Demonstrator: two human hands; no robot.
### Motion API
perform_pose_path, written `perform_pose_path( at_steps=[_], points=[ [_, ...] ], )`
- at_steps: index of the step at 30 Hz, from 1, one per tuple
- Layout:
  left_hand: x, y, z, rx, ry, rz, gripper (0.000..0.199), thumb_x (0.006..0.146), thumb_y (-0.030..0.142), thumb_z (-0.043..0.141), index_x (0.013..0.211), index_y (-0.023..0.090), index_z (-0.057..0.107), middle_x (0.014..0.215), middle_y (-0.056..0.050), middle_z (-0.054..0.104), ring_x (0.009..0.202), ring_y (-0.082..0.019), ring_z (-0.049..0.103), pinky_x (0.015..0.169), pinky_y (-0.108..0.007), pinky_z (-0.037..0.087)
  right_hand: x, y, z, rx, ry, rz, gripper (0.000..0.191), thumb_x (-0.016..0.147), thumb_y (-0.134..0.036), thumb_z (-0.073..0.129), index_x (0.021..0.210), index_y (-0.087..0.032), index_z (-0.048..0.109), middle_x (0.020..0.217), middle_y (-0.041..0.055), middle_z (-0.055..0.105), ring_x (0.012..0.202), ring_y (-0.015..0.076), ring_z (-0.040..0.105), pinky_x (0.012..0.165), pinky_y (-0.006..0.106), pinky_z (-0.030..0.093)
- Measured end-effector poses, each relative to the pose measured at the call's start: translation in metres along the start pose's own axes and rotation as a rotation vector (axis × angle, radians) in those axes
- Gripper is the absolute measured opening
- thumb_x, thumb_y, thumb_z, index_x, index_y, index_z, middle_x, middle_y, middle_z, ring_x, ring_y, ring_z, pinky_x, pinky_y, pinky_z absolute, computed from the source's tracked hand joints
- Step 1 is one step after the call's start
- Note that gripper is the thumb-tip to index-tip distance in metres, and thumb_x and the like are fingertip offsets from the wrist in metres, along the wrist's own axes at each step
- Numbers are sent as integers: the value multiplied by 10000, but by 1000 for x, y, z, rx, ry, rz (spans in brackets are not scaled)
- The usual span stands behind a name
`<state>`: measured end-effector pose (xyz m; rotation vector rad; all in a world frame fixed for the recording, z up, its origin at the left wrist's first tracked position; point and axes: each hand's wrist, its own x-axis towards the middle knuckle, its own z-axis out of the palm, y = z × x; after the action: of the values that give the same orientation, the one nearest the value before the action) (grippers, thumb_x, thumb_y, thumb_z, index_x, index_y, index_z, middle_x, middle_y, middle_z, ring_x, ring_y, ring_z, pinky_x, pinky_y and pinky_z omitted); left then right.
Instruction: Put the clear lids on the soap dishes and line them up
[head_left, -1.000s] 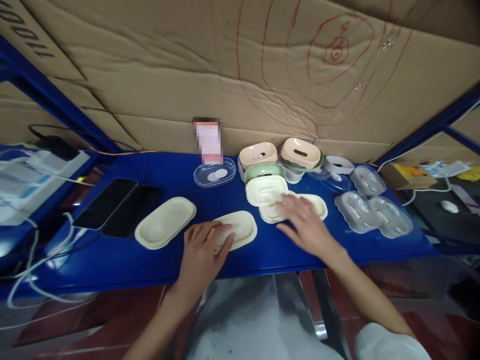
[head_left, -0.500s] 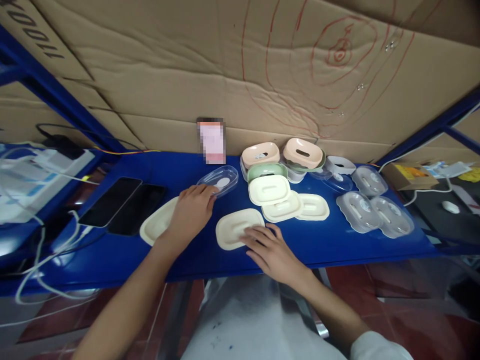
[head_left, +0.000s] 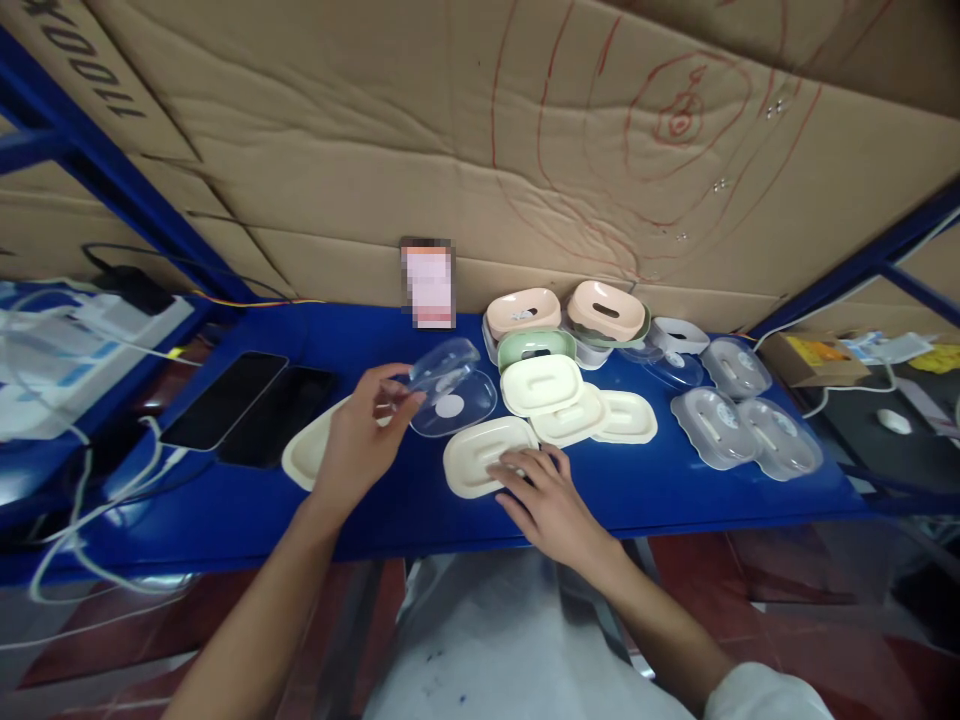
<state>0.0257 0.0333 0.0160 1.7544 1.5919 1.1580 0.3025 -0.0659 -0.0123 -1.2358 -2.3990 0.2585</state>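
Observation:
My left hand point(head_left: 365, 420) pinches a clear oval plastic cover point(head_left: 446, 365) by its near-left edge and tilts it up. Under it, another clear oval plastic piece point(head_left: 472, 402) with a round white sticker lies on the table. My right hand point(head_left: 551, 500) rests with its fingers spread over the right side of a cream oval dish point(head_left: 472, 460). Partly behind my left wrist lies a larger cream dish point(head_left: 304, 460). Several more cream dishes point(head_left: 626, 415) overlap to the right, beside a green slotted shell point(head_left: 536, 348).
Peach slotted shells point(head_left: 525, 308) sit at the back. Several clear packed pieces point(head_left: 780, 438) lie at the right of the blue table point(head_left: 600, 490). A propped phone with a blurred screen point(head_left: 429, 285) leans on the cardboard wall point(head_left: 337, 160). Two dark phones point(head_left: 225, 400) and white cables point(head_left: 112, 530) are left.
My left hand has lifted and tilted the clear cover, and a second clear piece now shows beneath it. My right hand stays on the cream dish.

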Motion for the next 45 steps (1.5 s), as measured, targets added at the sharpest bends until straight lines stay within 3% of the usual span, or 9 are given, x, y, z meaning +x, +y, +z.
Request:
perform_pose_path(
  at_steps=[3,8,12,17,27,31,35,40,45],
  points=[
    [21,-13,-6,85,-22,-4,630,986,563,558,1495,191,534,1126,-91,734,826,-223,743,773,-375,620,-2,1,2,-14,25,-13,310,1133,-308,499,1416,-266,619,1418,102,681,1334,265,592,1156,520,356],
    [41,-24,-13,473,-33,117,523,1017,431,443,1387,137,664,1283,-194,724,1123,-354,715,1005,-520,560,-3,2,2,-15,37,-22,314,1125,-292,511,1416,-253,622,1421,110,675,1316,268,601,1139,519,376],
    [15,-8,-6,544,16,242,461,1059,413,412,1325,180,707,1395,-190,668,1288,-378,628,1101,-548,488,-3,0,2,-18,31,-18,320,1116,-281,522,1418,-260,626,1418,115,676,1313,273,606,1151,525,374],
    [-24,10,11,651,-227,497,267,1031,374,538,1067,246,769,1401,-144,685,1329,-368,606,1148,-600,387,-3,0,3,-27,48,5,319,1119,-284,517,1419,-262,623,1410,114,679,1319,271,607,1167,525,347],
    [-5,13,7,-74,-218,51,480,1074,585,437,1307,203,612,928,-43,764,732,-187,709,697,-309,573,-3,1,3,-33,68,8,320,1112,-282,532,1417,-251,627,1388,120,683,1297,269,616,1136,500,382],
    [10,2,10,105,-40,156,504,1085,501,380,1386,175,619,1222,-144,732,1025,-247,743,922,-407,604,-3,0,3,-26,71,3,334,1107,-283,536,1428,-252,624,1382,122,688,1295,276,619,1145,516,384],
    [0,-3,-2,349,11,244,466,1070,434,396,1358,195,675,1504,-197,586,1402,-369,569,1193,-586,424,-4,3,2,-9,102,9,367,1110,-226,486,1453,-266,609,1443,122,664,1341,269,602,1160,514,385],
    [-50,-27,-37,768,-8,146,561,1032,534,497,1483,209,572,1494,-232,606,1339,-497,592,1059,-726,463,-4,27,-15,-90,135,45,565,1049,-60,398,1559,-273,521,1609,108,556,1514,269,483,1231,533,323],
    [-78,-50,-59,747,-67,151,455,1083,473,415,1413,224,605,1382,-190,702,1254,-432,677,970,-618,554,19,62,-43,-255,122,59,491,1113,-212,447,1602,-262,469,1674,114,483,1571,303,412,1270,589,241]
  ],
)
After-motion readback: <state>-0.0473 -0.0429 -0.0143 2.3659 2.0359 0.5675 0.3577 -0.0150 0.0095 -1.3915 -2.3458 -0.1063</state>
